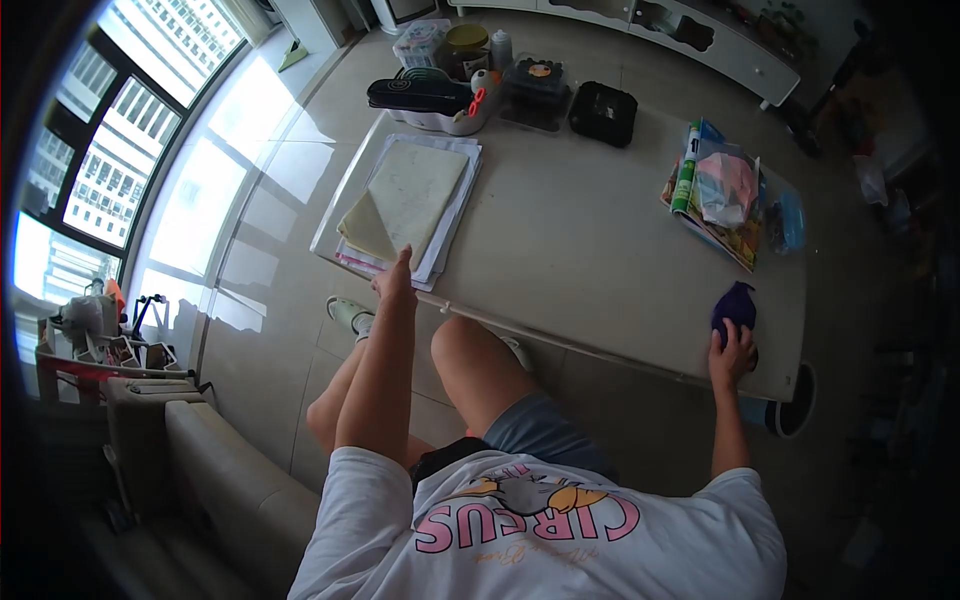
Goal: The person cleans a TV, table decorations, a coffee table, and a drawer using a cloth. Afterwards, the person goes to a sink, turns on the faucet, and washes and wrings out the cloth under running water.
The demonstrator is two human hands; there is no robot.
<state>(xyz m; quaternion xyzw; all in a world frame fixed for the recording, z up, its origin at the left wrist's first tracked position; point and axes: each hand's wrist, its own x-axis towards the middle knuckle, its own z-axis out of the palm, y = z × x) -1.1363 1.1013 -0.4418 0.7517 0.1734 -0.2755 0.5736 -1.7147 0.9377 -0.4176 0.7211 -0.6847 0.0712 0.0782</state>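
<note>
My left hand point(396, 277) is at the near left edge of the table point(570, 230), touching the near edge of a stack of papers point(458, 205) with a pale marbled cover or booklet point(418, 185) on top. One corner of that cover is folded over. Its thumb points up along the stack; the other fingers are partly hidden beneath. At the table's near right corner my right hand point(733, 355) has its fingers wrapped over a dark purple object point(736, 303), which looks soft and has a pointed end.
At the far left stand a white tray point(467, 126) holding a black case point(420, 95), jars and a bottle. Beside it are clear plastic boxes point(535, 90) and a black case point(603, 114). Magazines and a plastic bag point(726, 190) lie at the right. A sofa point(240, 480) is at lower left.
</note>
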